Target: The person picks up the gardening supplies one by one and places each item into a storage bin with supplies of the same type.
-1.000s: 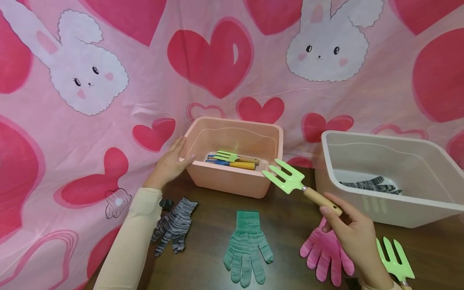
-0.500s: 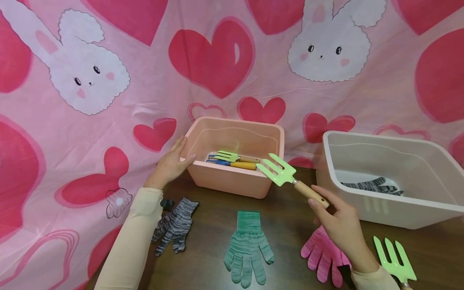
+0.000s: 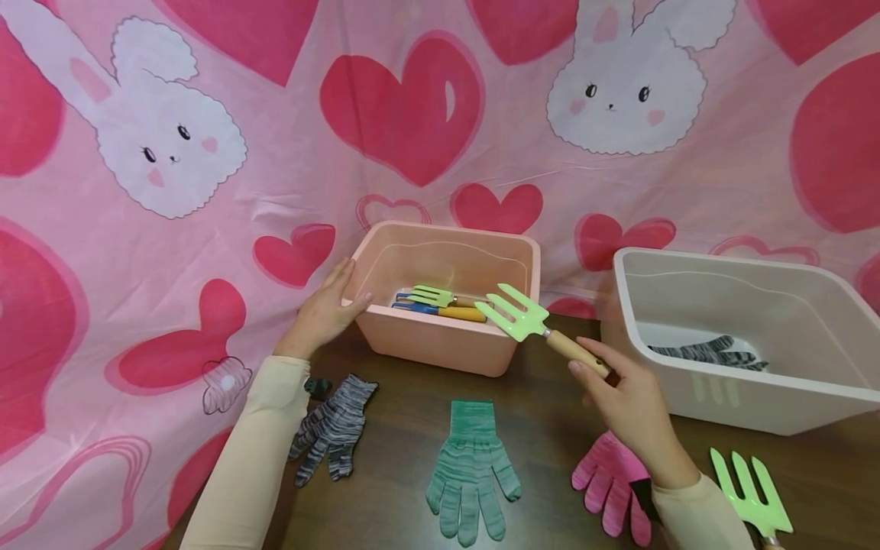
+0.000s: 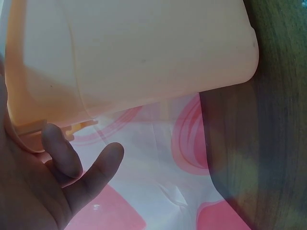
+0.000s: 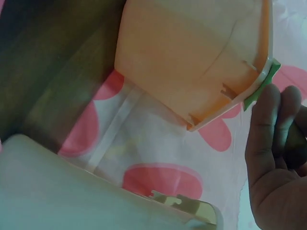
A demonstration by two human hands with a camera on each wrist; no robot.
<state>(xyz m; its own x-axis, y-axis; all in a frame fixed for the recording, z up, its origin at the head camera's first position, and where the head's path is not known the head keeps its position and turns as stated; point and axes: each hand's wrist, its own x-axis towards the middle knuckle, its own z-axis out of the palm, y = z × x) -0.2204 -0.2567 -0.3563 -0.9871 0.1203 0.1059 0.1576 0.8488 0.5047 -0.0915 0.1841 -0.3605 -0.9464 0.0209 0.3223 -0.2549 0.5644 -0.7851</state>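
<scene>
My right hand (image 3: 629,409) grips the wooden handle of a light-green hand fork (image 3: 517,312). Its tines overlap the front right rim of the peach plastic bin (image 3: 433,344), pointing up and left. At that bin's front left corner, my left hand (image 3: 319,313) holds the rim, thumb across it and fingers along the outer side. Inside the bin lie another green hand fork (image 3: 431,296) and a blue tool with a yellow handle (image 3: 461,314). The right wrist view catches only a strip of the held fork (image 5: 263,86) beyond my fingers.
A whitish bin (image 3: 763,397) on the right holds a dark striped glove (image 3: 708,351). On the wooden table lie a grey striped glove (image 3: 337,431), a green glove (image 3: 470,473), a pink glove (image 3: 608,489) partly under my right arm, and another green fork (image 3: 752,493). A heart-patterned cloth (image 3: 275,153) hangs behind.
My right hand has carried the green hand fork left and slightly up, bringing its tines over the peach bin's rim. My left hand stays on the bin.
</scene>
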